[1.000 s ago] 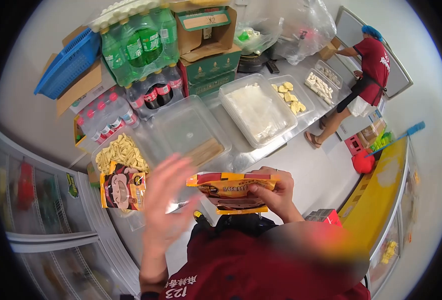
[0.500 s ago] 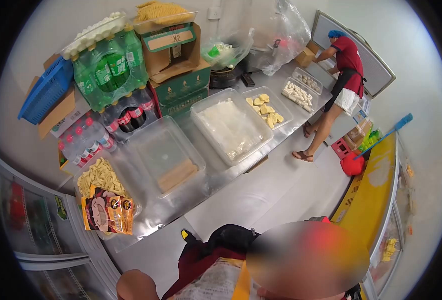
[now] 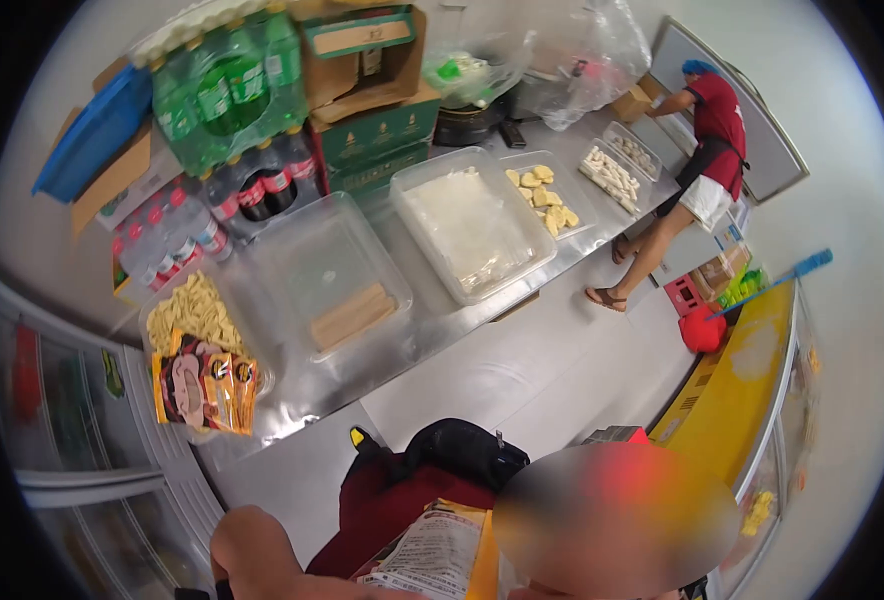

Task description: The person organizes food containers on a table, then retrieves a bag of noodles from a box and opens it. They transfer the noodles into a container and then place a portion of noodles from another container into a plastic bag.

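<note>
A stack of printed packets (image 3: 432,550) with white, text-covered backs and orange edges is against my body at the bottom of the view. My bent left arm (image 3: 254,540) comes in at the lower left, and skin along the bottom edge touches the packets. The fingers of my left hand are hidden. A patch of skin shows to the right of the packets, but a blurred area covers much of that side, so my right hand cannot be made out. Similar orange packets (image 3: 202,385) lie on a clear tub of pale yellow strips (image 3: 194,312) at the table's left end.
Along the steel table (image 3: 292,400) stand a clear tub with a brown piece (image 3: 352,318), a tub of whitish content (image 3: 472,225) and smaller trays. Bottles (image 3: 224,85) and boxes (image 3: 377,140) line the wall. A co-worker (image 3: 712,130) bends at the far end. A yellow-sided freezer (image 3: 732,360) stands right.
The view has shifted, so the table and its tubs sit higher in it. More of my left arm and of the packets' printed backs shows. The co-worker stays at the far end.
</note>
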The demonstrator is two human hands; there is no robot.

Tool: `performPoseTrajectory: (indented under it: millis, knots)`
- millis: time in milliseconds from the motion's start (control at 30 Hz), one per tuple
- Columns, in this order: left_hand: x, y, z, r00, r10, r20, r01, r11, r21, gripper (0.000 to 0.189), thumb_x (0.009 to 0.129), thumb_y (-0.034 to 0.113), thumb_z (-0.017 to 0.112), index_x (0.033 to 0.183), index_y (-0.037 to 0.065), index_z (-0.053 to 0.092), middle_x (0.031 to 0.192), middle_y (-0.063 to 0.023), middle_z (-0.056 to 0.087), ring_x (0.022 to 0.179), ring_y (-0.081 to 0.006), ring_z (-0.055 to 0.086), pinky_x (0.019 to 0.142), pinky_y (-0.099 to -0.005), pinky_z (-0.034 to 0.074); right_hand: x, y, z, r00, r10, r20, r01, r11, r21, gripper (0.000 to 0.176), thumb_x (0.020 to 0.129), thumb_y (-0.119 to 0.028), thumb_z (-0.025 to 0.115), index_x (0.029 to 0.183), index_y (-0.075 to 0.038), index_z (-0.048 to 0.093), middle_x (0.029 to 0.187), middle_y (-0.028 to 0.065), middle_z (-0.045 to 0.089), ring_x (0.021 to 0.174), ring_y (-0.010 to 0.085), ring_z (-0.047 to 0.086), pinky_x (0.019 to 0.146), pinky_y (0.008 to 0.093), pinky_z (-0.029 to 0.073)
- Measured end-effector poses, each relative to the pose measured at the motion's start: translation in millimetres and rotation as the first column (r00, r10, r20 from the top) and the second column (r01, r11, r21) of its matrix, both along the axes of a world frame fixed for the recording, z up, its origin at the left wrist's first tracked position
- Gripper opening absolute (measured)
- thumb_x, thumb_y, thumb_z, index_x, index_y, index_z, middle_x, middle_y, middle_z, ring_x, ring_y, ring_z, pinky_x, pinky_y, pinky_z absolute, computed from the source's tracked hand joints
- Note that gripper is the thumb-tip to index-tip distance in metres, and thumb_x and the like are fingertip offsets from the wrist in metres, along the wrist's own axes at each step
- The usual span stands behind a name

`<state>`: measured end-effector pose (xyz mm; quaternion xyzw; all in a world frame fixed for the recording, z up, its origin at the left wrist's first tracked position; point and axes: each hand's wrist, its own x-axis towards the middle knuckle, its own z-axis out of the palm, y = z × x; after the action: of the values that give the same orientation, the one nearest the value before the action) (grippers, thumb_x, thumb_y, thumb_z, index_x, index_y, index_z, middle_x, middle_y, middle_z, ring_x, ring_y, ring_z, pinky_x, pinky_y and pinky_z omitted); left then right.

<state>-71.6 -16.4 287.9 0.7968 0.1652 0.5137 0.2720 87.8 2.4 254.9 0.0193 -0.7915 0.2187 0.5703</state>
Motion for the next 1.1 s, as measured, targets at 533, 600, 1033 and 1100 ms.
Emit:
performPoseTrajectory:
  millis: [533,600,1033,1100]
  knots:
    - [-5,-2,-31,0.905,-0.173,0.39,0.14,0.984,0.112,0.003,0.068,0.004,0.056,0.068,0.002,0.058,0.067,-0.0036,0.052,0.048,-0.0139,0.047,0.042,-0.0233,0.033,-17,-19,5,0.997,0.035,0.069,-0.022,0.983,-0.182,0.005,0.064,-0.003,0.055,0.061,-0.003,0.052,0.053,0.0054,0.049,0.044,0.0129,0.042,0.038,0.022,0.027]
    - [-3,0,-32,0.902,-0.206,0.379,0.167,0.977,0.135,0.003,0.069,0.003,0.056,0.068,0.002,0.058,0.067,-0.0034,0.052,0.048,-0.014,0.047,0.042,-0.0236,0.033,-15,-20,5,0.998,0.041,0.056,-0.03,0.983,-0.179,0.005,0.064,-0.003,0.055,0.061,-0.003,0.052,0.053,0.0047,0.048,0.045,0.0132,0.043,0.038,0.0219,0.028]
    - [-21,0,-35,0.918,-0.218,0.33,0.389,0.653,-0.65,0.014,0.073,0.01,0.055,0.08,-0.001,0.06,0.08,-0.0112,0.061,0.069,-0.0165,0.059,0.063,-0.0252,0.045,-51,-50,-5,0.761,-0.645,-0.064,0.62,0.754,-0.216,0.025,0.073,-0.025,0.061,0.072,-0.005,0.047,0.052,0.0012,0.04,0.042,0.014,0.033,0.039,0.024,0.026]
    - [-26,4,-42,0.923,-0.167,0.346,0.324,0.821,-0.471,0.007,0.073,0.007,0.058,0.077,0.001,0.061,0.07,-0.01,0.06,0.061,-0.0172,0.058,0.055,-0.0257,0.044,-15,-42,19,0.922,-0.224,0.317,0.3,0.929,-0.217,0.034,0.072,-0.033,0.062,0.086,-0.007,0.046,0.067,0.0025,0.045,0.051,0.015,0.038,0.042,0.0268,0.03]
